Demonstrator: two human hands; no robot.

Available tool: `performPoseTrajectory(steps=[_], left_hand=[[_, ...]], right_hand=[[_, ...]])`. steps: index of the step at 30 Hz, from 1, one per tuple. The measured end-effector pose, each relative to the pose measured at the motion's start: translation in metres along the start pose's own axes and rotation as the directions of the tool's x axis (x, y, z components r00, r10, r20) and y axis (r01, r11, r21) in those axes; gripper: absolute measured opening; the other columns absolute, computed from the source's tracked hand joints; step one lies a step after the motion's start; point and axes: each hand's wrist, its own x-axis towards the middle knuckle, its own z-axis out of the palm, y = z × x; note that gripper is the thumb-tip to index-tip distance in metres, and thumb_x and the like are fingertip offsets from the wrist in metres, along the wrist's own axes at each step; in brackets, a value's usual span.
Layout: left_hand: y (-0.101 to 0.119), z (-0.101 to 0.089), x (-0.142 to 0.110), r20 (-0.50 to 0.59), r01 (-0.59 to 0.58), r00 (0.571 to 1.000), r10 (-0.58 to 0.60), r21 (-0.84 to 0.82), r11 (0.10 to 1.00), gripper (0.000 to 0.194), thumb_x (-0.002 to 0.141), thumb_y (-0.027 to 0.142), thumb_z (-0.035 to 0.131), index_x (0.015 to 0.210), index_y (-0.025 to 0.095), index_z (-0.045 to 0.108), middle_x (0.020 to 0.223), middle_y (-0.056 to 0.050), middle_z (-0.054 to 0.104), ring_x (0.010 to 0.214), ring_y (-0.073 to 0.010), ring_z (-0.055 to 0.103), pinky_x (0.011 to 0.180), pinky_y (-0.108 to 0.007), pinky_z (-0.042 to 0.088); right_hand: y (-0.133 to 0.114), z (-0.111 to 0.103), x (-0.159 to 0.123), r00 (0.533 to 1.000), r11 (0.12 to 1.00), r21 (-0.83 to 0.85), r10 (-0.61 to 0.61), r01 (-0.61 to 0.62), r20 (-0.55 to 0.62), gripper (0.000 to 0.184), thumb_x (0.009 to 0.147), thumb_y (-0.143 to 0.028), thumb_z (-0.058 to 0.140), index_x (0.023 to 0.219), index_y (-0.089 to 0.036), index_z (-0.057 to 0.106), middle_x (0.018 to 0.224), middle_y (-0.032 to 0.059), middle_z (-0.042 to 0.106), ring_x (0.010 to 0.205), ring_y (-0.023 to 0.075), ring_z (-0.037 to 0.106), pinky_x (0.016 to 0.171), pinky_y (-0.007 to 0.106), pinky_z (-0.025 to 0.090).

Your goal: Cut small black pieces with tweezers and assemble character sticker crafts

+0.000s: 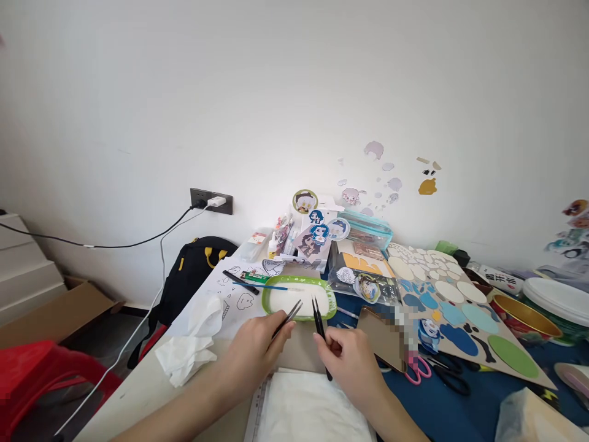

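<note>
My left hand (260,344) is closed round a pair of silver tweezers (289,316), their tips slightly apart. A black pair of tweezers (318,319) is pinched in my right hand (347,359), pointing up and away from me. Both sets of tips are over the near side of a green-rimmed oval tray (265,302) with a white inside; whether they touch it I cannot tell. Across the tray's far rim rests a thin blue-handled brush (271,286). Below my hands lies a folded white cloth or tissue (313,408).
Crumpled tissue (186,356) and drawing paper (216,282) lie left. To the right are a phone (381,337), pink scissors (419,369), black-handled scissors (453,374) and a board of coloured cutouts (460,307). Character stickers (317,233) stand behind the tray, near a clear teal pouch (368,230).
</note>
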Motion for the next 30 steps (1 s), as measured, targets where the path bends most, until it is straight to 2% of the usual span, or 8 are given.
performPoseTrajectory(steps=[4,9,13,17,24,28,30], left_hand=[[0.004,0.006,-0.002,0.042,0.003,0.999,0.010,-0.304,0.953,0.036,0.091,0.045,0.028,0.069,0.021,0.040,0.058,0.003,0.047,0.056,-0.0130,0.043,0.056,-0.025,0.031],[0.009,0.011,-0.004,0.038,0.021,0.999,-0.004,-0.477,0.879,0.038,0.090,0.049,0.031,0.076,0.019,0.050,0.074,0.000,0.054,0.073,-0.0154,0.048,0.065,-0.025,0.037],[0.015,0.009,-0.005,0.038,0.060,0.998,-0.048,-0.513,0.856,0.039,0.086,0.053,0.037,0.077,0.018,0.053,0.075,-0.001,0.055,0.072,-0.0156,0.049,0.063,-0.024,0.039],[0.018,0.010,-0.004,0.050,0.038,0.999,-0.013,-0.547,0.836,0.041,0.085,0.053,0.038,0.073,0.017,0.055,0.069,-0.001,0.054,0.066,-0.0147,0.047,0.057,-0.024,0.038],[0.017,0.016,0.000,0.112,0.121,0.992,-0.063,-0.651,0.749,0.040,0.079,0.054,0.048,0.065,0.017,0.050,0.051,0.007,0.031,0.045,-0.0067,0.024,0.041,-0.021,0.019],[0.016,0.013,0.000,0.105,0.158,0.987,-0.118,-0.706,0.691,0.041,0.078,0.058,0.047,0.068,0.018,0.049,0.048,0.008,0.027,0.043,-0.0067,0.020,0.041,-0.021,0.017],[0.013,0.009,0.000,0.064,0.152,0.987,-0.150,-0.691,0.707,0.043,0.079,0.060,0.043,0.074,0.018,0.051,0.048,0.009,0.024,0.044,-0.0078,0.021,0.042,-0.021,0.018]], right_hand=[[-0.012,0.002,-0.002,1.000,0.999,0.034,-0.019,0.019,-0.004,0.040,0.081,-0.034,0.048,0.049,-0.017,0.031,0.042,-0.0062,0.031,0.042,0.0058,0.025,0.045,0.021,0.017],[-0.021,0.003,-0.001,0.996,0.997,0.019,-0.070,0.071,-0.063,0.038,0.079,-0.030,0.049,0.047,-0.017,0.032,0.040,-0.0061,0.031,0.041,0.0054,0.023,0.045,0.022,0.016],[-0.024,0.002,0.000,0.993,0.999,0.012,-0.048,0.049,-0.106,0.038,0.078,-0.030,0.050,0.046,-0.016,0.034,0.039,-0.0063,0.032,0.041,0.0052,0.023,0.045,0.021,0.016],[-0.027,0.003,-0.001,0.988,0.998,-0.004,-0.060,0.060,-0.140,0.035,0.075,-0.026,0.051,0.044,-0.016,0.039,0.038,-0.0061,0.035,0.041,0.0057,0.023,0.046,0.022,0.017],[-0.034,0.005,-0.003,0.953,0.981,-0.092,-0.191,0.173,-0.237,0.030,0.075,-0.021,0.050,0.046,-0.017,0.046,0.040,-0.0042,0.046,0.039,0.0057,0.035,0.046,0.023,0.018],[-0.038,0.001,-0.006,0.944,0.964,-0.061,-0.266,0.259,-0.194,0.029,0.078,-0.031,0.056,0.053,-0.018,0.051,0.045,-0.0044,0.050,0.042,0.0064,0.041,0.048,0.022,0.022],[-0.035,-0.007,-0.006,0.950,0.961,-0.034,-0.275,0.273,-0.147,0.030,0.080,-0.038,0.056,0.058,-0.018,0.054,0.048,-0.0045,0.050,0.045,0.0070,0.043,0.050,0.021,0.025]])
